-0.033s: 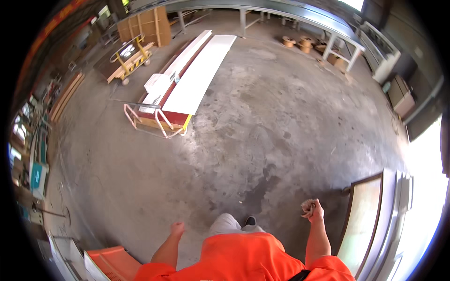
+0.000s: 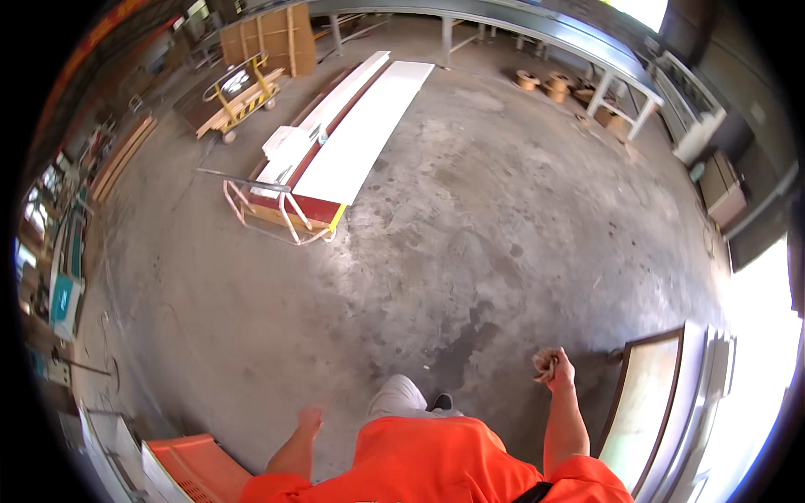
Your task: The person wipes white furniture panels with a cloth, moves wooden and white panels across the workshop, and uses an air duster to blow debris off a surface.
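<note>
My right hand (image 2: 563, 374) is closed around a crumpled brownish cloth (image 2: 545, 364), held out over the floor to the right of my body. The cloth bulges from the thumb side of the fist. My left hand (image 2: 309, 421) hangs low on the left, apart from any object. Its fingers are smeared by motion, so I cannot tell whether they are curled. The flat cart (image 2: 316, 208) ahead, bearing long white panels (image 2: 377, 126), is well away from both hands.
A brown-framed panel (image 2: 646, 394) stands close on my right, an orange slotted piece (image 2: 193, 469) at lower left. Farther off are a yellow trolley (image 2: 243, 105) with boards, a long metal-legged table (image 2: 537, 38), wooden spools (image 2: 557, 86) and a teal-and-white machine (image 2: 65, 298).
The surroundings have shifted slightly in view. My left hand has dropped a little lower, and my right hand with the cloth is slightly higher and farther left.
</note>
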The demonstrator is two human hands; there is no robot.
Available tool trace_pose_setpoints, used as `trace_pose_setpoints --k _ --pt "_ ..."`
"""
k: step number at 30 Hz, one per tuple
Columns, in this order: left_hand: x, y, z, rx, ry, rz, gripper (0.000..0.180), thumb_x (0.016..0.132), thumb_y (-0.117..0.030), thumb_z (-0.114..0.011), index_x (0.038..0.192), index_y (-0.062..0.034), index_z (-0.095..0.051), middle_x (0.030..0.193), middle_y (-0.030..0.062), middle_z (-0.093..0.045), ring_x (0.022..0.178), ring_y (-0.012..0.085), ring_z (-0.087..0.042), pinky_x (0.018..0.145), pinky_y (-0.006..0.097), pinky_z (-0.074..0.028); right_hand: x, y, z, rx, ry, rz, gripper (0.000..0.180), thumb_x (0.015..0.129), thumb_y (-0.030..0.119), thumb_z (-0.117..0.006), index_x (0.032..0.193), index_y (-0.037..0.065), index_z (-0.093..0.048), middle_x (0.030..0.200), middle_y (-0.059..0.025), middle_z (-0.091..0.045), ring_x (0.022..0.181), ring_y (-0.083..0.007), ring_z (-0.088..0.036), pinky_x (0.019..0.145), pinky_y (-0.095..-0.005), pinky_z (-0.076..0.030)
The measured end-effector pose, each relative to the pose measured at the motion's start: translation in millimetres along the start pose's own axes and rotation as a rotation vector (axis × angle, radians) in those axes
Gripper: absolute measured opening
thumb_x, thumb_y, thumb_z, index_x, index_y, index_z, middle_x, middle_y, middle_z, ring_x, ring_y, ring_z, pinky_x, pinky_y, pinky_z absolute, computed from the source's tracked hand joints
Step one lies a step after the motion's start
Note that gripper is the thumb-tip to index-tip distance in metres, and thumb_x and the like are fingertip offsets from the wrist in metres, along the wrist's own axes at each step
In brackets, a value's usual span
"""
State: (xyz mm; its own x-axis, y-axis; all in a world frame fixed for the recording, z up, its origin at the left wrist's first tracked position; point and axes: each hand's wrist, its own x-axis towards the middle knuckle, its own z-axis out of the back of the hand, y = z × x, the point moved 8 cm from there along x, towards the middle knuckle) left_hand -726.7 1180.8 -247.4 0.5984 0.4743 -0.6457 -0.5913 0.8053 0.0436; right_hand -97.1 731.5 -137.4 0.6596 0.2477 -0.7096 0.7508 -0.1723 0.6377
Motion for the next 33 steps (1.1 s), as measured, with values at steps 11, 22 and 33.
trace_pose_setpoints --k 11,22,33 --pt "96 -66 -31 -1.235 0.420 0.584 0.020 0.093 -0.028 -0.063 0.087 -0.0096 -0.061 0.072 0.0046 -0.062 0.061 0.0209 -0.060 0.052 0.038 -0.045 317 107 -576 -0.610 0.299 0.170 0.031 0.099 0.028 -0.064 0.100 -0.002 -0.070 0.083 -0.0088 -0.069 0.071 -0.0171 -0.064 0.060 -0.0324 -0.052" --pt "661 128 396 -1.847 -0.736 0.739 0.025 0.094 -0.027 -0.066 0.092 -0.0024 -0.071 0.076 0.0044 -0.067 0.075 0.0130 -0.062 0.070 0.031 -0.050 586 52 -999 -1.453 0.631 0.549 0.040 0.095 0.041 -0.065 0.123 0.011 -0.067 0.109 -0.0099 -0.072 0.096 -0.0251 -0.069 0.082 -0.0377 -0.053" --pt "907 189 341 -2.246 -0.569 1.087 0.048 0.102 -0.044 -0.054 0.097 0.0019 -0.068 0.087 0.0101 -0.071 0.064 0.0201 -0.068 0.055 0.032 -0.050 865 -106 -1220 -2.050 0.789 1.218 0.063 0.097 0.052 -0.056 0.146 0.014 -0.047 0.156 -0.0081 -0.040 0.141 -0.0323 -0.041 0.114 -0.0454 -0.036"
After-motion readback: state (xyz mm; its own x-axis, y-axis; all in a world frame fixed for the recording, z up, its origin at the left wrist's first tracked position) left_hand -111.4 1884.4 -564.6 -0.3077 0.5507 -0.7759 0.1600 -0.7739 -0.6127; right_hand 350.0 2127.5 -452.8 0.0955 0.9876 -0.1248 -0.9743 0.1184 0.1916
